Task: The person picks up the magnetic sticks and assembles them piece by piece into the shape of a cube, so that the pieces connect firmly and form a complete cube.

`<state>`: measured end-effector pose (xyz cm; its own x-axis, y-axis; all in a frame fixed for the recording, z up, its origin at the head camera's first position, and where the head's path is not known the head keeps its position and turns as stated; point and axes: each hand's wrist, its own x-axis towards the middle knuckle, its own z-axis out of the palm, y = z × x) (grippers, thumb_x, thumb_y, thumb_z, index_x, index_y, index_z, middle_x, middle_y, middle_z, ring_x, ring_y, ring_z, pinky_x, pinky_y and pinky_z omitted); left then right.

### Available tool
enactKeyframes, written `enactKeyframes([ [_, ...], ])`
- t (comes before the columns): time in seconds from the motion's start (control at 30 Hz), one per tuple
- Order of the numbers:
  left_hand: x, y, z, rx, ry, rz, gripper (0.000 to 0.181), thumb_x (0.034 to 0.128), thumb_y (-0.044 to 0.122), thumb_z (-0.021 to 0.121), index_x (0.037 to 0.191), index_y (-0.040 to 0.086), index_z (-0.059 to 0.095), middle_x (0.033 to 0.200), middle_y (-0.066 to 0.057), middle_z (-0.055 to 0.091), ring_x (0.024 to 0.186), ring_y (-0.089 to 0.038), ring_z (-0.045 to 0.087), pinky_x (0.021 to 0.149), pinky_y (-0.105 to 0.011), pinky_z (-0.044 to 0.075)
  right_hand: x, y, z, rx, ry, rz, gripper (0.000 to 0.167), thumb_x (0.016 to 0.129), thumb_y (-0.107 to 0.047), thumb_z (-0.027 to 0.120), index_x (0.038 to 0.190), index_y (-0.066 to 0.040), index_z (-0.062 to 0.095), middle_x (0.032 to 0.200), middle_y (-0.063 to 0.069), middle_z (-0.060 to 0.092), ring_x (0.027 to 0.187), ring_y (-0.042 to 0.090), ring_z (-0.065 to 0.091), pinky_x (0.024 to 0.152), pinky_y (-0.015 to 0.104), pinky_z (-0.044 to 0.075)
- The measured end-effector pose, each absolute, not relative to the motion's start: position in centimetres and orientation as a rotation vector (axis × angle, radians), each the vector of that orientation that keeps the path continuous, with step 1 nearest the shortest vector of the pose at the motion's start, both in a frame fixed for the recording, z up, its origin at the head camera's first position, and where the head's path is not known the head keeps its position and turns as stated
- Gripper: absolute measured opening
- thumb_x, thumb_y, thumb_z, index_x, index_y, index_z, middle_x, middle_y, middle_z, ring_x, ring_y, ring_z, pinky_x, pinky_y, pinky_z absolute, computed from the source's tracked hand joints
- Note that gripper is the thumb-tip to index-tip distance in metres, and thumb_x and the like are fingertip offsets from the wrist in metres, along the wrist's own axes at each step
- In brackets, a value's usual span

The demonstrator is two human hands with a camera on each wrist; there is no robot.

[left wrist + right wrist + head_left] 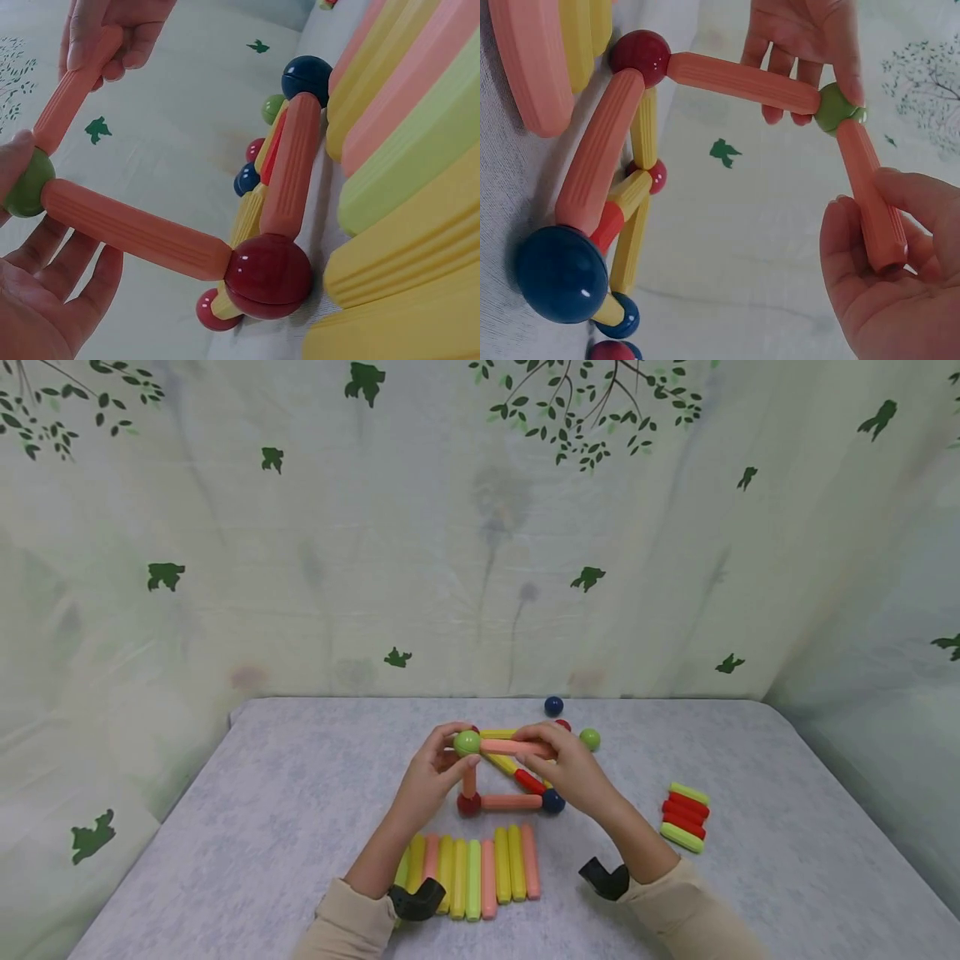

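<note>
Head view: the left hand holds the green ball between thumb and fingers; the right hand pinches the pink rod towards its free end. Both pieces are raised above the desk. The right wrist view shows the rod's other end touching the ball. The ball tops the upright rod, which rises from the red ball; the base rod links that to the blue ball.

The step in hand is judged to be seating the pink rod on the green ball. The next move appears to call for a steady left hand and a support at the rod's free end; unsupported, the rod may sag.

Condition: the pink rod is straight, grooved lengthwise, its free end dark at the centre. The green ball is glossy and seamed. The row of rods lies nearer the person.
</note>
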<state>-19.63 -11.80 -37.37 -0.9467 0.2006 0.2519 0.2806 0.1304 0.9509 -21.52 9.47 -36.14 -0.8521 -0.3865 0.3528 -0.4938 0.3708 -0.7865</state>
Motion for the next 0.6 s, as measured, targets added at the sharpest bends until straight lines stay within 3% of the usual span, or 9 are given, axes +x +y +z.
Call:
enactKeyframes([
  [0.3,-21.6,-11.5,-37.9,-0.574,-2.435,-1.775,0.048,0.0810,0.022,0.068,0.122,0.012,0.045,0.108,-0.006,0.050,0.088,-0.020,0.054,0.076,-0.039,0.046,-21.9,9.5,-36.5,0.820,-2.457,1.623,0.023,0.084,-0.013,0.063,0.106,-0.006,0.060,0.100,0.004,0.056,0.082,0.018,0.053,0.070,0.026,0.048],
  [0.43,-21.8,-10.9,-37.6,-0.604,-2.490,-1.590,0.035,0.0821,0.025,0.066,0.115,0.016,0.057,0.106,0.000,0.054,0.087,-0.017,0.052,0.074,-0.036,0.046,-22.3,10.0,-36.7,0.831,-2.443,1.689,0.028,0.084,-0.015,0.063,0.110,-0.004,0.057,0.103,0.007,0.055,0.085,0.019,0.055,0.074,0.027,0.048],
  [0.6,-21.8,-10.7,-37.7,-0.588,-2.464,-1.551,0.023,0.0828,0.025,0.065,0.104,0.015,0.060,0.104,0.002,0.055,0.086,-0.016,0.050,0.073,-0.033,0.044,-23.8,12.3,-37.4,0.768,-2.416,1.633,0.034,0.086,-0.020,0.061,0.116,-0.005,0.053,0.108,0.009,0.055,0.095,0.021,0.053,0.083,0.039,0.044],
])
